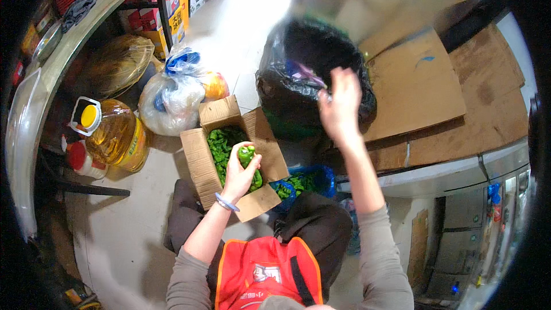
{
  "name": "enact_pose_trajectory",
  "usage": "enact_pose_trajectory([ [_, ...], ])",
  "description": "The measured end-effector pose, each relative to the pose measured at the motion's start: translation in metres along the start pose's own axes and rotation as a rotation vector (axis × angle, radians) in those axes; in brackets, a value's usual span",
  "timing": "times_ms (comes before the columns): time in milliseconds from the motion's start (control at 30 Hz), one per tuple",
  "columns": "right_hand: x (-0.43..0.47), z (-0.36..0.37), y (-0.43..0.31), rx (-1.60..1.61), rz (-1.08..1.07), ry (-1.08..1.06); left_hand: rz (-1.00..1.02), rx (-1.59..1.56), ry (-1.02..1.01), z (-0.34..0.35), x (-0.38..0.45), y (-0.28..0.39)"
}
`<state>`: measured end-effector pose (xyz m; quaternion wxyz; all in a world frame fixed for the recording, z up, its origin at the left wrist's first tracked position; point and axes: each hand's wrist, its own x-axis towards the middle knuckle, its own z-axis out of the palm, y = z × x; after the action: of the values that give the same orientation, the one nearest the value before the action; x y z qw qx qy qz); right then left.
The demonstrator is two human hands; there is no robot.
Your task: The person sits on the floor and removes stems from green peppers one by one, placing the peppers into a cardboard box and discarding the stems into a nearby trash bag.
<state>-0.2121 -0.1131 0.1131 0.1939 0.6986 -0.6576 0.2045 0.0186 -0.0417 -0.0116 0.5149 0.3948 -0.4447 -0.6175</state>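
Observation:
My left hand is closed around a green pepper, whose end sticks up between thumb and fingers. It sits over an open cardboard box filled with more green peppers. My right hand, blurred by motion, is over the near right side of a bin lined with a black plastic bag. Its thumb stands apart from its fingers, and I see nothing held in it. Close to its fingertips is a blurred purple and white thing in the bag's mouth, too unclear to name.
A blue plastic bag of green vegetables lies by my right knee. Left are a large oil jug, a knotted clear plastic bag and a metal-edged table. Flattened cardboard lies to the right of the bin.

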Motion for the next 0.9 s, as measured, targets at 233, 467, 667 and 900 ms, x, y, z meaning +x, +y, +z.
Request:
enact_pose_trajectory([
  [233,-0.119,0.063,-0.074,1.301,0.231,-0.991,-0.147,-0.188,0.058,0.027,0.006,-0.03],
  [467,-0.128,0.049,-0.032,0.764,0.082,-0.465,0.376,0.61,0.002,0.05,-0.006,-0.018],
  [667,-0.127,0.032,-0.024,0.552,0.049,-0.354,0.443,0.511,-0.038,0.056,-0.011,0.003],
  [900,-0.128,0.027,-0.025,0.423,-0.027,-0.302,0.637,0.685,-0.062,0.055,-0.01,0.001],
])
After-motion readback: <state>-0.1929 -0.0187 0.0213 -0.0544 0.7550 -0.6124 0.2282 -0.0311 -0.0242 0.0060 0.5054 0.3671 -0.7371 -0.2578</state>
